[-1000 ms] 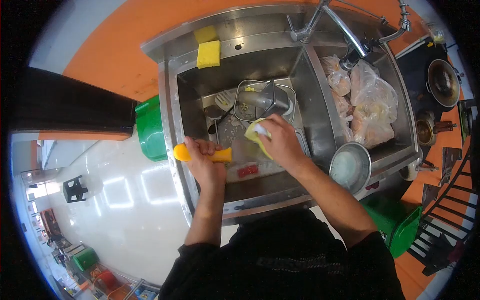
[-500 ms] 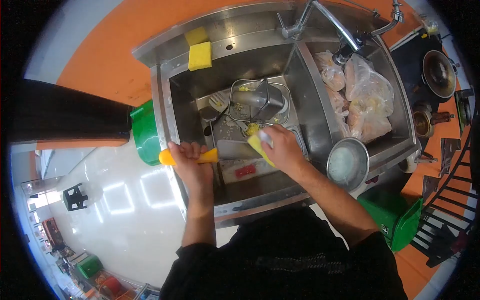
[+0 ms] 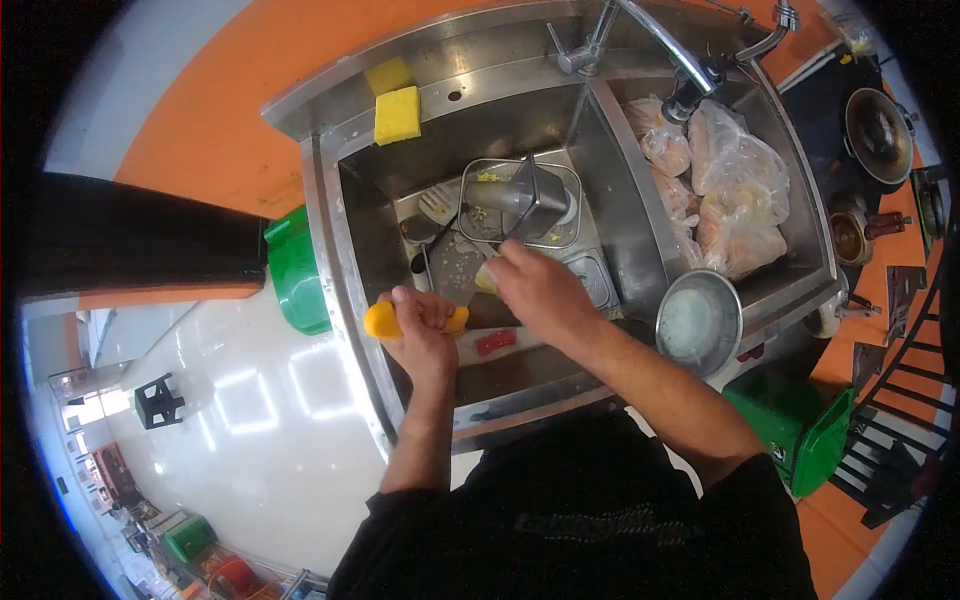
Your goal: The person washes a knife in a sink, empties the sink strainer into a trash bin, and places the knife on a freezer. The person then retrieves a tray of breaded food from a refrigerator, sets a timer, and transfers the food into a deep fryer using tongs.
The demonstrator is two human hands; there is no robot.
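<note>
My left hand [image 3: 428, 335] is closed round the yellow handle of a knife [image 3: 380, 320], held over the front left of the sink basin [image 3: 375, 205]. Its blade points right and looks thin from this angle. In my right hand [image 3: 548, 297] is a sponge [image 3: 486, 280], pale yellow and mostly covered by the fingers. That hand is just above and right of the blade; whether sponge and blade touch, I cannot tell. Below them on the basin floor lies a small red object [image 3: 495, 342]. A wire basket [image 3: 470, 205] with a metal container [image 3: 545, 207] sits further back.
A slotted turner [image 3: 437, 205] and a ladle [image 3: 418, 228] lie in the basin among food scraps. Yellow sponges [image 3: 398, 115] rest on the back ledge. Bagged meat [image 3: 740, 190] fills the right basin under the faucet [image 3: 670, 45]. A metal bowl [image 3: 698, 325] stands at the right front.
The knife has moved slightly right and down, and its blade has turned from showing its flat side to nearly edge-on. My right hand and the sponge have shifted a little left.
</note>
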